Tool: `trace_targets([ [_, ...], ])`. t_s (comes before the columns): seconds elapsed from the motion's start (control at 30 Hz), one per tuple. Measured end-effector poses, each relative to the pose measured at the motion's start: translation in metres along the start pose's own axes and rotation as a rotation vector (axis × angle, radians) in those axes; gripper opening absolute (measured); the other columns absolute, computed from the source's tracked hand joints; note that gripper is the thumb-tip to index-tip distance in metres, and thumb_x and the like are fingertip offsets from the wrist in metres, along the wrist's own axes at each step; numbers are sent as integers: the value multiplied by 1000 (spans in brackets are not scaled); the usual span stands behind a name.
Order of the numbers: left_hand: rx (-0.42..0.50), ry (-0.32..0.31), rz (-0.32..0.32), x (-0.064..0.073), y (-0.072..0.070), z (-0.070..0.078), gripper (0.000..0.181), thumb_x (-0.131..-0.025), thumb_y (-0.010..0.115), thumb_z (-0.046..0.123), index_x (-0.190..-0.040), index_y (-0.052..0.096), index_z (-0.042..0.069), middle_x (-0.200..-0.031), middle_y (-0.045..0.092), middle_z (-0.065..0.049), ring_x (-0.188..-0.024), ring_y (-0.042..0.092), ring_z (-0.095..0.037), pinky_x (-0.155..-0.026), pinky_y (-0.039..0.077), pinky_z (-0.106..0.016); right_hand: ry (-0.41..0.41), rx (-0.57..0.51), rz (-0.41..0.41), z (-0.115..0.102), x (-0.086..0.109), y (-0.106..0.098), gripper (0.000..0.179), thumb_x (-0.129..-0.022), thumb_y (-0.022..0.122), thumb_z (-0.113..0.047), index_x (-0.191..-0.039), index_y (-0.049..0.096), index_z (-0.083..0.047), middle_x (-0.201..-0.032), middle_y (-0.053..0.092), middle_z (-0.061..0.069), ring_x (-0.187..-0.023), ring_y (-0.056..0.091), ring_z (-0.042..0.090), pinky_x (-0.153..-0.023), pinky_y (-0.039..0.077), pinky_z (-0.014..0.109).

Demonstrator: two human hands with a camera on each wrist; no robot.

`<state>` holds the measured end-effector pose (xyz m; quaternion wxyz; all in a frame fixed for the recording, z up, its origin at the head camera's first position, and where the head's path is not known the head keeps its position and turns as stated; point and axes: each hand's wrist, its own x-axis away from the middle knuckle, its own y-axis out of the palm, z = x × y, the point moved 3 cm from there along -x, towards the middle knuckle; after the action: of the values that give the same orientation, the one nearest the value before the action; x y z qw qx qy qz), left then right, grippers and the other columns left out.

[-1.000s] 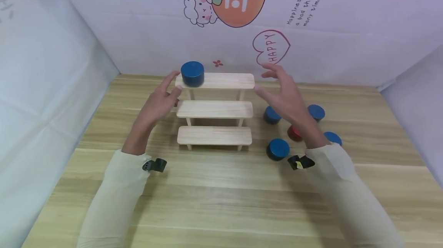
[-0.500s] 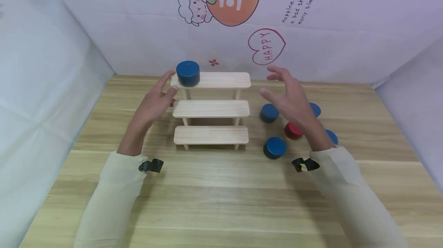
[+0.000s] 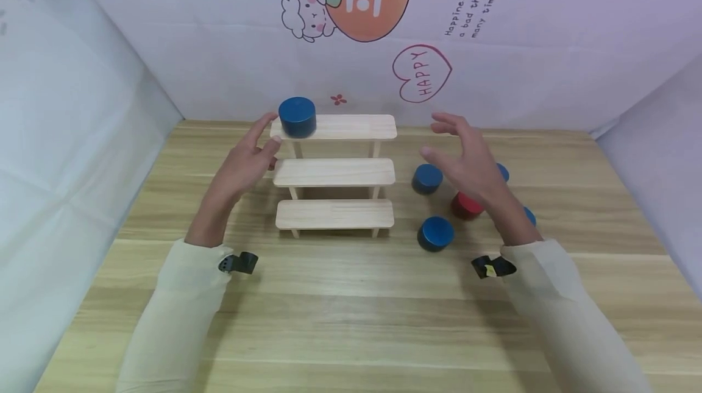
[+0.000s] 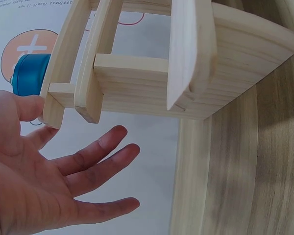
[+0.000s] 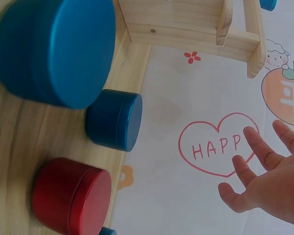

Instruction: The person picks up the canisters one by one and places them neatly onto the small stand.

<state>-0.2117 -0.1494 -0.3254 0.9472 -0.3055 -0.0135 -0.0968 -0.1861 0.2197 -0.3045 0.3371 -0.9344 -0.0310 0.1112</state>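
Note:
A three-tier wooden display stand point(image 3: 334, 172) stands at the back of the table. On the left end of its top board sits a round blue tin point(image 3: 297, 117). My left hand point(image 3: 245, 164) pinches that board's left end between thumb and index finger, close to the tin; in the left wrist view its other fingers point(image 4: 100, 169) spread free below. My right hand point(image 3: 473, 167) is in the air to the right of the stand, fingers apart and loosely bent, holding nothing. Beneath and beside it are a red tin point(image 3: 467, 205) and several blue tins point(image 3: 436, 234).
Behind the stand rises a white printed cloth point(image 3: 219, 52), with more white cloth point(image 3: 71, 167) along the left side and at the right. Wood-grain tabletop point(image 3: 340, 308) stretches in front of the stand.
My right hand has drawn away from the top board's right end, moving right and slightly toward me. My left hand keeps its place at the left end. The head view has shifted slightly.

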Motion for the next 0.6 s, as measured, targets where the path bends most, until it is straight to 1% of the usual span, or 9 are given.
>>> trace_targets([
  [0.1,-19,-3,-8,0,1,2,60,-105,37,51,-160,16,39,-132,57,-20,-110,61,-36,-88,41,-56,-14,-1,6,4,4,-4,65,-97,65,-37,-152,40,-14,-143,50,16,-138,36,32,-109,20,65],
  [0.17,-21,-8,-7,2,0,2,60,-105,37,51,-160,15,40,-138,54,-20,-111,61,-37,-91,41,-59,-24,0,6,6,5,-5,65,-96,66,-37,-151,41,-12,-143,51,17,-138,37,33,-109,21,65],
  [0.23,-9,-11,-7,3,-1,2,60,-105,38,50,-160,15,40,-141,51,-20,-111,61,-37,-93,40,-61,-18,14,5,9,5,-6,65,-96,66,-40,-151,42,-14,-143,50,16,-137,38,33,-108,22,66],
  [0.3,4,-11,-10,3,-1,3,60,-105,38,50,-160,15,40,-142,49,-20,-111,61,-37,-93,40,-61,-5,33,1,12,7,-7,65,-96,65,-43,-151,42,-18,-144,50,13,-136,39,32,-107,23,67],
  [0.43,9,-12,-14,2,1,3,60,-105,38,49,-160,15,40,-140,51,-20,-110,61,-37,-93,40,-60,31,59,-3,20,12,-12,65,-95,65,-46,-152,42,-23,-145,49,10,-136,39,31,-106,23,69],
  [0.5,6,-14,-15,1,1,3,60,-106,38,49,-160,15,39,-138,52,-21,-111,61,-37,-93,40,-61,35,65,-4,23,15,-15,66,-95,65,-45,-152,41,-23,-144,49,11,-137,38,32,-106,22,69],
  [0.6,1,-18,-17,1,2,4,61,-105,38,50,-160,15,39,-142,49,-21,-111,60,-37,-94,40,-62,33,72,-3,27,17,-18,67,-95,66,-45,-152,40,-20,-143,50,14,-138,36,34,-107,22,68],
])
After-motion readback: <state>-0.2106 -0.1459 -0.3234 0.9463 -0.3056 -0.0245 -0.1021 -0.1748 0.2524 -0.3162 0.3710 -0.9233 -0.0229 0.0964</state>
